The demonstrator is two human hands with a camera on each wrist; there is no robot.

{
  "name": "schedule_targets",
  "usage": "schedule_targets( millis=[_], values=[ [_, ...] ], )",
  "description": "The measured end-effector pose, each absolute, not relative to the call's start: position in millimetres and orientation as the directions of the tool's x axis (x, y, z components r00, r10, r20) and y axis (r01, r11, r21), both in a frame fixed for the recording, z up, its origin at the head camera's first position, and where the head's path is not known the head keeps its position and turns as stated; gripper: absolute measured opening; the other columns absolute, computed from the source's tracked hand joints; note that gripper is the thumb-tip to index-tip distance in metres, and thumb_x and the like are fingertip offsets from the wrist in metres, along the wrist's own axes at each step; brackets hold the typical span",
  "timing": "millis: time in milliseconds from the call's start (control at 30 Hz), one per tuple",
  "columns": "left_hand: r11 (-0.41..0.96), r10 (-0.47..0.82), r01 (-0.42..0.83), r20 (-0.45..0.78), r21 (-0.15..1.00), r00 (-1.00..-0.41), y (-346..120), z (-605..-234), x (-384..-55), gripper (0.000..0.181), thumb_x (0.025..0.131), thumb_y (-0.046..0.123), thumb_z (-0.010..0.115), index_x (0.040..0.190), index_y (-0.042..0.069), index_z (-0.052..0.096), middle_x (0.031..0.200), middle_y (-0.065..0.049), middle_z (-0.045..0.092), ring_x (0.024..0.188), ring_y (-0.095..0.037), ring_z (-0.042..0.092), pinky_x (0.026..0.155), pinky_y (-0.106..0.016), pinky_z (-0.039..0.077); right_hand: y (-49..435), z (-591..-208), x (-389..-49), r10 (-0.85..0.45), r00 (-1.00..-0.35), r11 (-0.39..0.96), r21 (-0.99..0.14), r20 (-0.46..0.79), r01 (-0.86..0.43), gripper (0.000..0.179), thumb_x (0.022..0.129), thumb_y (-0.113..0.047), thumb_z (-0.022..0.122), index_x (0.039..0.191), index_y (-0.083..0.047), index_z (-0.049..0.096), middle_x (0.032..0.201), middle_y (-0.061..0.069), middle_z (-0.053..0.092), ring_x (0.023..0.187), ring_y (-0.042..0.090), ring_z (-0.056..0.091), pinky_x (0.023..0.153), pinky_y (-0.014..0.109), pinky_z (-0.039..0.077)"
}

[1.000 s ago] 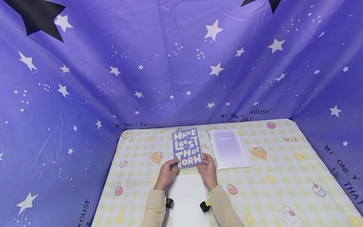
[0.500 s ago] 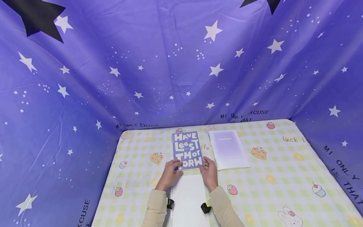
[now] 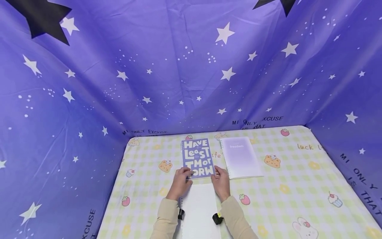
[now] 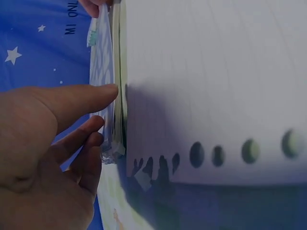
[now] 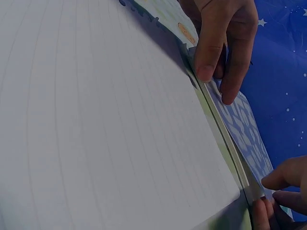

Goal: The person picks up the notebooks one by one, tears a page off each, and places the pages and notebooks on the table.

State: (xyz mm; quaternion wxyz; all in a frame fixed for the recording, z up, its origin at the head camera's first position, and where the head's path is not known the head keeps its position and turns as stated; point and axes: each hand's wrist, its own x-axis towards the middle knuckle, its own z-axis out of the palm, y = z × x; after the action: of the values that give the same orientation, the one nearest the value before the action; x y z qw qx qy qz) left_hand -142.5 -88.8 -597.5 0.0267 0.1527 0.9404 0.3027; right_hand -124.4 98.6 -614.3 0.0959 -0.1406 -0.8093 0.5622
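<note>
So the lettered notebook (image 3: pixel 197 151) is lying on the checked tablecloth (image 3: pixel 277 205), just beyond some lined paper (image 3: pixel 200 212) and left of the purple "freedom" notebook (image 3: pixel 241 161); the right hand (image 3: pixel 221 182) has its near right corner pinched, thumb and fingers nearly together, and the wrist view shows a little gap under the cover there; the left hand (image 3: pixel 180 182) is at the near left corner, thumb tip by the edge, bent fingertips on the cover, part-spread; can't tell if that one's really gripping tbh.
</note>
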Motion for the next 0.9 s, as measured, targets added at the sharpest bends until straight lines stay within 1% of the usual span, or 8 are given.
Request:
schedule_targets(
  millis=[133,333,433,533,600,667,767,900],
  values=[
    [0.797,0.323,0.292,0.037,0.529,-0.946,-88,-595,-142,0.036,0.086,0.007,0.074,0.122,0.009,0.070,0.128,-0.009,0.059,0.120,-0.029,0.052,0.105,-0.046,0.045,98,-614,-125,0.319,-0.948,0.363,-0.921,-0.020,0.141,0.047,0.083,0.004,0.065,0.129,0.011,0.058,0.113,0.023,0.059,0.095,0.028,0.062,0.075,0.022,0.056],
    [0.786,0.327,0.287,0.025,0.547,-0.945,-87,-591,-141,0.033,0.088,0.007,0.071,0.121,0.008,0.070,0.128,-0.010,0.059,0.117,-0.029,0.053,0.102,-0.047,0.045,99,-612,-127,0.296,-0.954,0.362,-0.918,-0.049,0.160,0.048,0.084,0.003,0.065,0.130,0.011,0.056,0.117,0.025,0.056,0.099,0.030,0.059,0.074,0.021,0.055],
    [0.775,0.321,0.269,0.011,0.572,-0.947,-88,-589,-140,0.030,0.089,0.008,0.070,0.119,0.007,0.070,0.128,-0.011,0.058,0.118,-0.029,0.053,0.102,-0.048,0.045,101,-610,-128,0.299,-0.954,0.368,-0.918,-0.038,0.152,0.046,0.084,0.002,0.065,0.129,0.010,0.057,0.117,0.024,0.056,0.101,0.032,0.057,0.079,0.027,0.055],
    [0.749,0.295,0.238,0.011,0.618,-0.955,-88,-586,-139,0.027,0.091,0.008,0.068,0.117,0.006,0.070,0.128,-0.013,0.059,0.121,-0.032,0.054,0.104,-0.049,0.047,103,-608,-129,0.292,-0.956,0.404,-0.907,0.001,0.122,0.045,0.085,0.001,0.065,0.128,0.009,0.058,0.118,0.024,0.056,0.105,0.034,0.057,0.087,0.039,0.056],
    [0.732,0.267,0.214,0.015,0.647,-0.963,-88,-584,-139,0.025,0.093,0.009,0.065,0.117,0.006,0.070,0.126,-0.013,0.061,0.121,-0.032,0.056,0.105,-0.047,0.047,104,-606,-129,0.288,-0.957,0.423,-0.900,0.028,0.101,0.044,0.085,0.001,0.065,0.128,0.008,0.058,0.119,0.024,0.056,0.107,0.035,0.056,0.092,0.045,0.054],
    [0.721,0.245,0.210,0.040,0.660,-0.969,-87,-583,-140,0.023,0.094,0.009,0.064,0.116,0.006,0.070,0.121,-0.012,0.062,0.118,-0.031,0.059,0.104,-0.046,0.049,106,-603,-130,0.279,-0.959,0.432,-0.899,0.056,0.073,0.044,0.085,0.001,0.065,0.128,0.008,0.058,0.119,0.024,0.056,0.108,0.037,0.057,0.095,0.048,0.053],
    [0.717,0.218,0.210,0.073,0.665,-0.973,-85,-580,-140,0.021,0.095,0.010,0.062,0.114,0.007,0.070,0.113,-0.007,0.063,0.108,-0.024,0.063,0.099,-0.041,0.052,109,-598,-131,0.268,-0.960,0.431,-0.901,0.082,0.043,0.043,0.086,0.001,0.065,0.127,0.008,0.058,0.117,0.025,0.055,0.108,0.040,0.058,0.097,0.051,0.050],
    [0.664,0.191,0.205,0.101,0.719,-0.976,-80,-575,-141,0.017,0.095,0.008,0.063,0.110,0.007,0.070,0.107,-0.007,0.064,0.097,-0.019,0.063,0.087,-0.036,0.056,114,-591,-133,0.246,-0.964,0.439,-0.898,0.104,0.015,0.043,0.086,0.001,0.064,0.127,0.008,0.057,0.116,0.025,0.054,0.109,0.040,0.058,0.099,0.050,0.049]
  ],
)
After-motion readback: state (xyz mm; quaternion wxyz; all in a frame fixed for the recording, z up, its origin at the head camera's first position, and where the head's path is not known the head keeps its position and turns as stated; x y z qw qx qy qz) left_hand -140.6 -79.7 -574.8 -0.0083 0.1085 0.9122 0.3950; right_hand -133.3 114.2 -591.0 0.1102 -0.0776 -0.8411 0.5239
